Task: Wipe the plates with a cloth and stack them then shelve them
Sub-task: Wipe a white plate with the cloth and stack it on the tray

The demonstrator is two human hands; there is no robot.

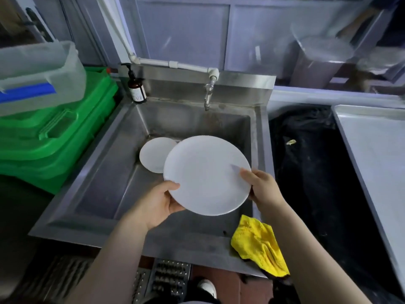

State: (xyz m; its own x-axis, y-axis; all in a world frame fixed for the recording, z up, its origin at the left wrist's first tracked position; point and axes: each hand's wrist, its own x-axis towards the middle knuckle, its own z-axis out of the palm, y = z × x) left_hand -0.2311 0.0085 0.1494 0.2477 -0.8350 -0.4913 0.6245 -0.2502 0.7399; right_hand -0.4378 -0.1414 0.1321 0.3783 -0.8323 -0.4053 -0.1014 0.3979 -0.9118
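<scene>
A: Where's the plate rn?

B: Big white plate (207,175) is held over the steel sink (94,172), tilted w/ its face toward the camera. Left hand (156,204) grips the lower-left rim, thumb on the face, fingers (175,208) curled behind. Right hand (263,186) has the right rim, thumb on the face, rest of the hand behind the plate.

A: So both clenched on it?

B: Yep, both grasping the same plate.

A: Other plates?

B: One smaller white plate (153,156) down in the basin, behind & left of the held one, partly covered by it. Looks propped near the back wall, can't tell exactly how it rests.

A: Cloth?

B: Yellow cloth (258,246) lies crumpled on the sink's front-right rim, hanging over the edge, under the right forearm. No hand touches it.

A: Anything else nearby?

B: Tap (208,93) above the basin at the back, brown pump bottle (136,87) at the back-left corner, green crates (57,132) to the left, black bin bag (306,161) just right of the sink.
</scene>
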